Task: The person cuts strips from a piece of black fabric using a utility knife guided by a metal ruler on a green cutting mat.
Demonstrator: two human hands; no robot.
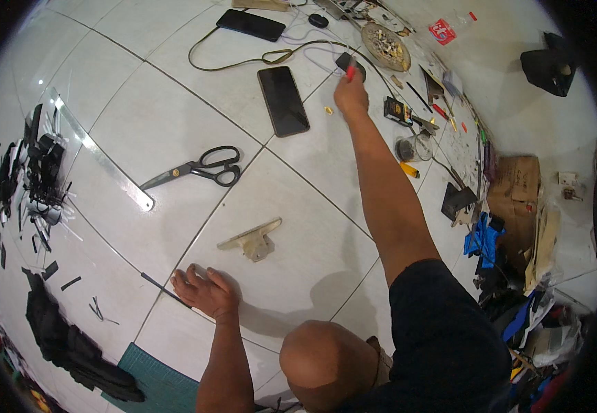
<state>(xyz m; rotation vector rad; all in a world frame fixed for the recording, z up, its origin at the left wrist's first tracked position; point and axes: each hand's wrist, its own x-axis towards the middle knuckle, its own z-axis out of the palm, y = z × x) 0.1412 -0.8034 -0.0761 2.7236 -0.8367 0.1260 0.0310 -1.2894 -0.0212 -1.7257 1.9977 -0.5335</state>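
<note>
My right hand (351, 98) reaches far forward, its fingers closed round a small red object (350, 72) whose kind I cannot make out. Just beyond it lies a small black device (343, 62). My left hand (205, 292) rests on the tiles, fingers spread, beside a thin stick with a dark end (155, 281); whether it touches the stick I cannot tell. Ahead of that hand stands a beige bulldog clip (252, 239). Black-handled scissors (199, 167) lie farther off, their tip by a metal ruler (99, 151).
Two dark phones (283, 102) (250, 25) and a looped cord (205, 67) lie ahead. An ashtray (386, 47), a cigarette pack (397, 110) and a glass jar (417, 146) stand at right. Black scraps (40, 162), black fabric (64, 337) and a green cutting mat (157, 375) are left.
</note>
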